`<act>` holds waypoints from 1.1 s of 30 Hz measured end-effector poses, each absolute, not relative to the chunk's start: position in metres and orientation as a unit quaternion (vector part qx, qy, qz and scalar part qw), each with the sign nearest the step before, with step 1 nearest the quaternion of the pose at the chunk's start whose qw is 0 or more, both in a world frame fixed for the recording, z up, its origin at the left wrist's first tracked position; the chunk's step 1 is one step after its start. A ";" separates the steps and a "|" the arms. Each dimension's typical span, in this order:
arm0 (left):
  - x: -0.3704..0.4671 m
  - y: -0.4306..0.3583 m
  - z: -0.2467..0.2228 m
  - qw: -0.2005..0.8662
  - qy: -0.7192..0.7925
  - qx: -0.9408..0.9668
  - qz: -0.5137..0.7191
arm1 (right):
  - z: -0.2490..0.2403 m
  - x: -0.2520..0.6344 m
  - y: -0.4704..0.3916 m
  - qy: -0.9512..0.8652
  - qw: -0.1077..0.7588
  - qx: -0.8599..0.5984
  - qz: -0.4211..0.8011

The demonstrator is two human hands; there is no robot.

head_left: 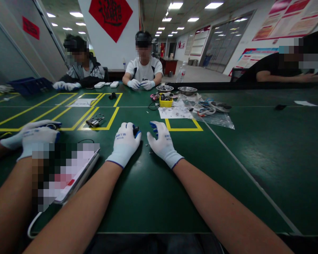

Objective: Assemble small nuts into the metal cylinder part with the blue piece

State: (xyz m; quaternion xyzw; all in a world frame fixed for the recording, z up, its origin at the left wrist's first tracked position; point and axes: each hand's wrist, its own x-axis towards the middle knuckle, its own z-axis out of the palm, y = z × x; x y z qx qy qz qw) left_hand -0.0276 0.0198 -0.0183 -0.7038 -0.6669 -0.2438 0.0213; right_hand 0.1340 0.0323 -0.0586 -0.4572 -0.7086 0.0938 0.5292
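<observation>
My left hand (126, 143), in a white glove with blue fingertips, rests over the green table with its fingers wrapped round a small black part (136, 131). Most of that part is hidden by the glove. Just to the right, my right hand (162, 141), gloved alike, has curved fingers held apart, with nothing visible between them. On the table between the hands lie a small metal nut (146, 145) and another tiny metal piece (150, 153), both nearest my right thumb.
A co-worker's gloved hands (39, 135) are at the left, beside a tablet-like device (79, 176) with a white cable. Ahead lie a shiny metal part (94, 122), a yellow box (166, 103), a plastic bag (228, 121) and metal bowls (187, 90). Several people sit around.
</observation>
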 end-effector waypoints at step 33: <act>-0.022 0.100 -0.020 -0.012 -0.729 -0.673 -0.129 | -0.053 0.127 0.032 -0.696 0.504 -0.497 0.120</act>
